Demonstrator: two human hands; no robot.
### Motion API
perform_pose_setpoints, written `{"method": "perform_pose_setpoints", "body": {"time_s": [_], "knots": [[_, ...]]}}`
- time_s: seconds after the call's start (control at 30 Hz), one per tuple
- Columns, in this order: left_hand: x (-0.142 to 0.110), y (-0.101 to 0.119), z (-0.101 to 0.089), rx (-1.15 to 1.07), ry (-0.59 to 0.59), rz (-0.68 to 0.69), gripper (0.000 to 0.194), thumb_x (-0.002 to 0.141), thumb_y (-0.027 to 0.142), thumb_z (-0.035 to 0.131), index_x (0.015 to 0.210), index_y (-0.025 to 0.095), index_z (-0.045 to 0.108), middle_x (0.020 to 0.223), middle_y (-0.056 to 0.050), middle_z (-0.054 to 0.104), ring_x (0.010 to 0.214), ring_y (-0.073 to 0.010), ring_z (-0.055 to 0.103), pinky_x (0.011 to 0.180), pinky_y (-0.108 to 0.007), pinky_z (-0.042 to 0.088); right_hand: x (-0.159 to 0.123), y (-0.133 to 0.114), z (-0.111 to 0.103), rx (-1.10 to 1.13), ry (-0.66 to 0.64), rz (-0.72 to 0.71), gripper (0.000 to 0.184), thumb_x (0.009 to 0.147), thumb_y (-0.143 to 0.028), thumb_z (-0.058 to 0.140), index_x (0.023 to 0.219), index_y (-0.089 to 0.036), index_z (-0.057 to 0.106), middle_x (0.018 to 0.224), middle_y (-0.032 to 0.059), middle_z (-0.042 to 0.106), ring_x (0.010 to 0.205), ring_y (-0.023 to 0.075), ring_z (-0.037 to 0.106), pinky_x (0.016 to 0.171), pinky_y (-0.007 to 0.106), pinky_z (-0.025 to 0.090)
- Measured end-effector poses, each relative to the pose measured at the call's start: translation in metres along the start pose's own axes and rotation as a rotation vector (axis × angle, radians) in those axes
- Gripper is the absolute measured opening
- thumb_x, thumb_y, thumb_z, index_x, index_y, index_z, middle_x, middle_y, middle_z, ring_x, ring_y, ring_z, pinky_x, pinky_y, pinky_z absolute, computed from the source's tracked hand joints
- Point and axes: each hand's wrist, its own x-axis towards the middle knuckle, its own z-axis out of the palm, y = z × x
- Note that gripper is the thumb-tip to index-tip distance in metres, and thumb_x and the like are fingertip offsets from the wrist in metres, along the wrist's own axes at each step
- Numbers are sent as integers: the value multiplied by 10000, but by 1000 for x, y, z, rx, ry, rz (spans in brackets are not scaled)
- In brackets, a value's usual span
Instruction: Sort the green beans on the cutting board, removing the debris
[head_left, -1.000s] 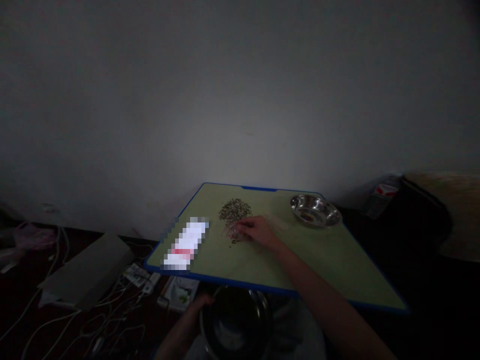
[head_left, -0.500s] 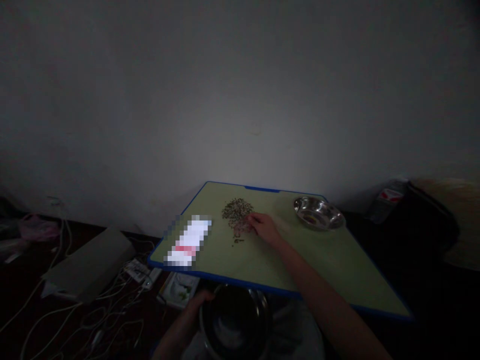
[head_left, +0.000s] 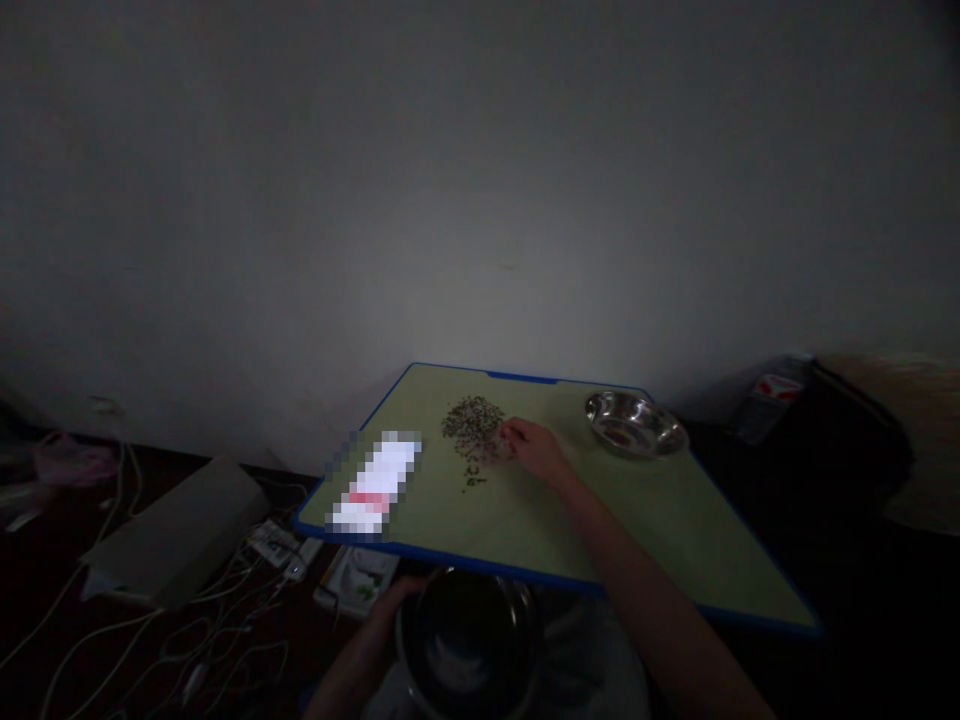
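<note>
My right hand [head_left: 531, 449] is over the green table [head_left: 600, 520], its fingers pinched together at the right edge of a scattered pile of small dark and pale seed-like bits [head_left: 471, 420]. A faint, blurred pinkish patch lies at the fingertips, and I cannot make out what they hold. Below the table's near edge, my left hand [head_left: 401, 600] grips the left side of a deep, shiny-rimmed metal bowl [head_left: 469, 640] with a dark inside. Part of that hand's grip is hidden. A wide steel basin [head_left: 636, 425] rests at the table's back right, with something small inside it.
A phone-like bright thing [head_left: 379, 485], blurred out, lies at the table's left. On the floor at left are a grey box [head_left: 176, 535], tangled cables [head_left: 217, 620] and a white tray [head_left: 356, 578]. A bottle [head_left: 772, 400] stands to the right. A wall rises behind.
My right hand has shifted slightly right, away from the pile, and the pinkish blur has moved with it. My left hand and the bowl stay nearly still.
</note>
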Motion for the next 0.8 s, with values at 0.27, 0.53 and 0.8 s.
{"method": "perform_pose_setpoints", "body": {"time_s": [0.27, 0.53, 0.8], "knots": [[12, -7, -9, -10, 5, -25, 203, 617, 311, 628, 723, 144, 670, 638, -44, 734, 789, -263, 669, 781, -346, 443, 0, 2, 2, -39, -104, -45, 218, 818, -222, 402, 771, -183, 611, 703, 23, 626, 644, 138, 520, 580, 215, 323], [8, -6, -6, -19, 10, -8, 194, 612, 290, 625, 719, 140, 687, 642, -49, 736, 758, -264, 666, 797, -350, 434, 2, 6, -2, 5, -199, -67, 200, 779, -179, 430, 748, -157, 627, 762, 39, 646, 699, 143, 534, 614, 213, 345], [4, -4, -2, 3, 28, 32, 157, 637, 280, 603, 651, 148, 688, 612, -38, 730, 696, -239, 658, 747, -326, 446, 3, 4, -3, 4, -174, -28, 209, 781, -183, 430, 726, -161, 629, 714, 32, 646, 658, 136, 530, 595, 213, 336]]}}
